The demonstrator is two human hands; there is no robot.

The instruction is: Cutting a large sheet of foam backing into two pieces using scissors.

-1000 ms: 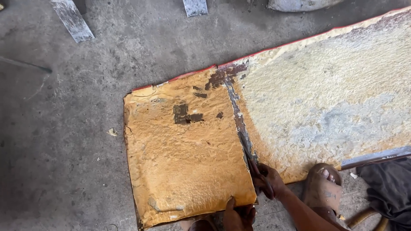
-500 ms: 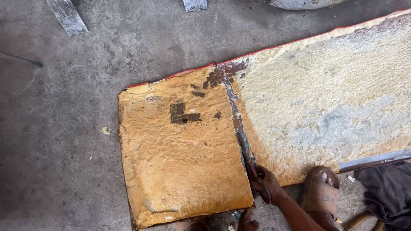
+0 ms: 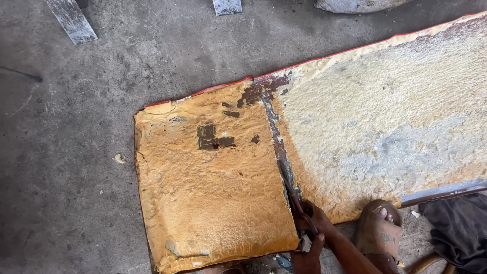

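A large sheet lies flat on the concrete floor. Its left part is covered in orange-yellow foam (image 3: 213, 193) and its right part in paler, whitish foam (image 3: 385, 122), with a thin red edge along the far side. A dark cut line (image 3: 276, 142) runs between the two parts. My right hand (image 3: 315, 219) is shut on dark shears (image 3: 290, 189), whose blades sit in the cut near the sheet's front edge. My left hand (image 3: 307, 256) is just below the right one at the frame's bottom and mostly hidden, so its grip is unclear.
A foot in a brown sandal (image 3: 378, 234) rests at the sheet's front edge, with dark cloth (image 3: 456, 228) and a grey metal strip (image 3: 442, 190) to its right. Two metal pieces (image 3: 71, 20) (image 3: 227, 6) lie at the top. Small foam crumbs dot the floor.
My left hand has moved from the orange part's front edge rightward to just under the right hand. The shears stay in the cut line.
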